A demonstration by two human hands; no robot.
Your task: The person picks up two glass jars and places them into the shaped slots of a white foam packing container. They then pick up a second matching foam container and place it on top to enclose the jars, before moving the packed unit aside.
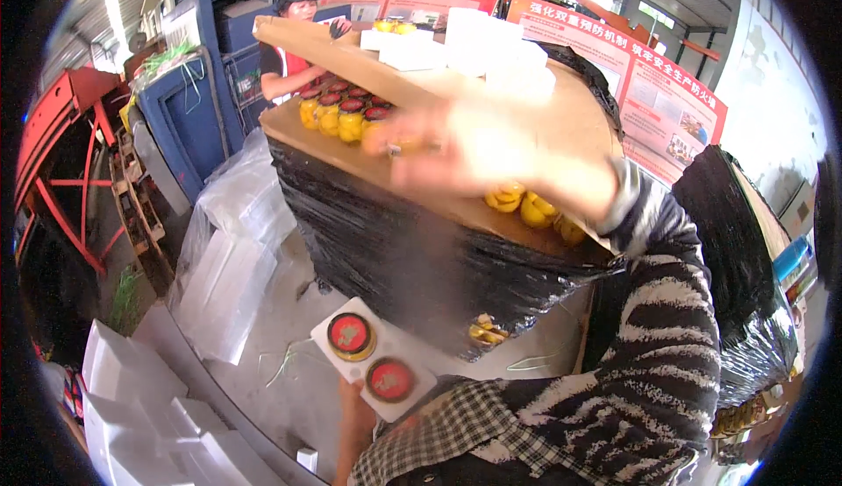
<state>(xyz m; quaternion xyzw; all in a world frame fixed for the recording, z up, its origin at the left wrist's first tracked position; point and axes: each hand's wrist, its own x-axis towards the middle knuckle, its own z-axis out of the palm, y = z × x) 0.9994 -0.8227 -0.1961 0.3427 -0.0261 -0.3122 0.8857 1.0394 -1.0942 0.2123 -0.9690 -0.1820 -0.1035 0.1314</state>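
My left hand point(352, 394) holds a white foam tray point(379, 318) low in front of me, its fingers mostly hidden beneath. Two jars with red and black lids, one of them a red-lidded jar point(389, 380), stand in the tray. My right hand point(447, 147), blurred, reaches across the edge of a tall stack wrapped in black plastic film point(368, 223). By its fingertips are rows of glass jars with yellow contents point(350, 119); more yellow jars point(539, 209) show below my wrist. Whether its fingers grip a jar is unclear. A cardboard sheet point(348, 58) lies over part of the jars.
White foam blocks point(487, 45) sit on the cardboard. A co-worker point(289, 68) stands behind the stack at the left. White foam pieces point(131, 407) fill a container at lower left, beside clear plastic wrapping point(243, 196). Another wrapped stack point(723, 223) is at right.
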